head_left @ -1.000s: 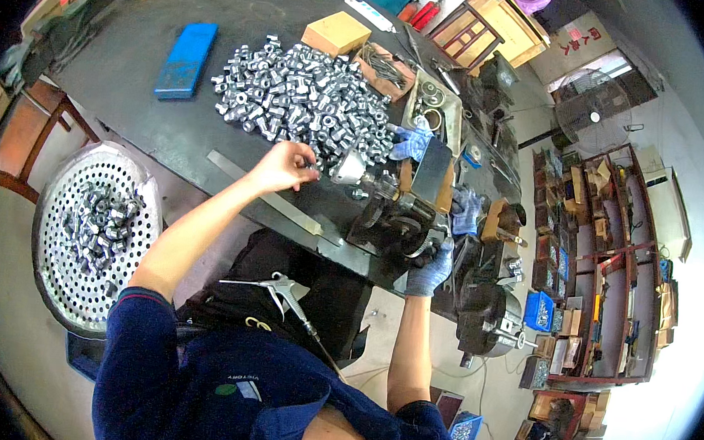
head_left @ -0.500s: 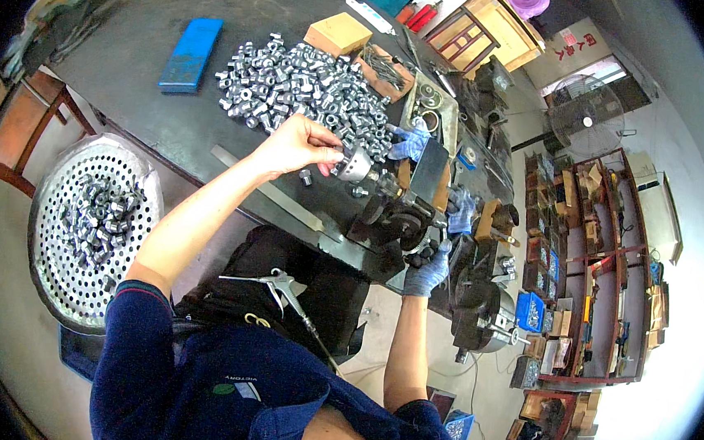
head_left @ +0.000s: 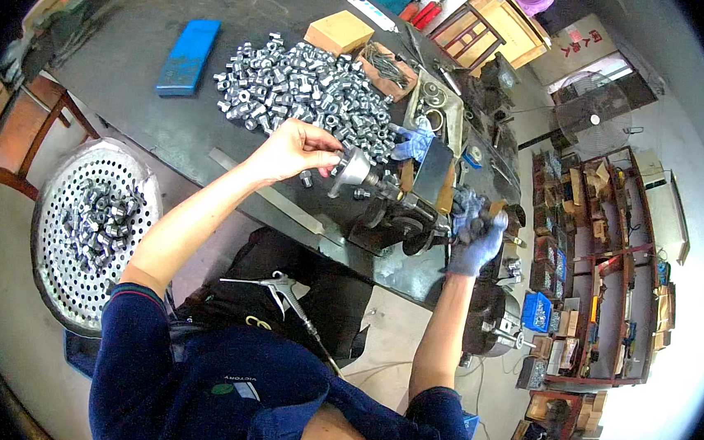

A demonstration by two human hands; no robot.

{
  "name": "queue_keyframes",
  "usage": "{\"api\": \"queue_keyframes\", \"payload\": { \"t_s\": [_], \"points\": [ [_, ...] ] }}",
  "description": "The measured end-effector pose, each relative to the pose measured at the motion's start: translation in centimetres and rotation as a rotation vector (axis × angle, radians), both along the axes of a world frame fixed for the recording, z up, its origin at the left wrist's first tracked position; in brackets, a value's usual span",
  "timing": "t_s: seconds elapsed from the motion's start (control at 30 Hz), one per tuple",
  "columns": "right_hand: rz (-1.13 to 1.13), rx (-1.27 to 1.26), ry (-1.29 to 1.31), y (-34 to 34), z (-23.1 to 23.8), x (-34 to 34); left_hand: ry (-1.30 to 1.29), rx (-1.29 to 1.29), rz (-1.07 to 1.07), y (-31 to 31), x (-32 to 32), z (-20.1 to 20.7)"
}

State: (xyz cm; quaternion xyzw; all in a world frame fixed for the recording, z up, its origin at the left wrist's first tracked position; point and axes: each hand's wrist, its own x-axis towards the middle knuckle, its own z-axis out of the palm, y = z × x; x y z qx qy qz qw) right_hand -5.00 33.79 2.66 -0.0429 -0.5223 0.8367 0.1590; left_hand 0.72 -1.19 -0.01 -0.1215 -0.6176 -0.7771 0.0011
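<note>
Facing L hand (head_left: pixel 298 151), chuck (head_left: pixel 357 169) points up-left, axis running diag. down-right.

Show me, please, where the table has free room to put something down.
On the table, a wide bare patch lies beyond the blue case, left of the yellow box. A smaller one lies between the blue case and the table's near edge. It is crowded around the left hand, between the pile of metal parts and the machine.

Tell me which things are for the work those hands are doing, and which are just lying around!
Seemingly in use:
metal chuck, at the left hand
bench machine, near the gloved right hand
piled metal fittings, probably

Seemingly lying about:
flat blue box
yellowish block
loose blue glove
</note>
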Motion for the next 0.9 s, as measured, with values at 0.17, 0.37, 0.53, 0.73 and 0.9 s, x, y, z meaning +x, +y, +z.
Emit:
{"api": "queue_keyframes", "payload": {
  "t_s": [0.17, 0.37, 0.53, 0.73, 0.9],
  "points": [
    [-0.138, 0.298, 0.032, 2.9, -6.4, -7.6, 0.035, 0.009, 0.038, 0.8, 0.0, 0.0],
    [-0.058, 0.367, 0.014, 2.4, -12.8, -4.3, 0.028, -0.001, 0.064, 0.7, 0.2, -0.2],
    [0.220, -0.145, -0.068, 2.8, -14.9, -4.2, -0.001, 0.034, 0.082, 1.1, 0.2, 0.0],
    [-0.153, 0.413, 0.146, 5.0, -10.9, -9.7, -0.031, -0.032, 0.073, 1.6, 0.1, 1.1],
    [-0.161, 0.030, 0.131, -0.6, -1.7, -3.1, -0.039, -0.002, 0.085, 1.2, 0.1, 0.5]
  ]
}}
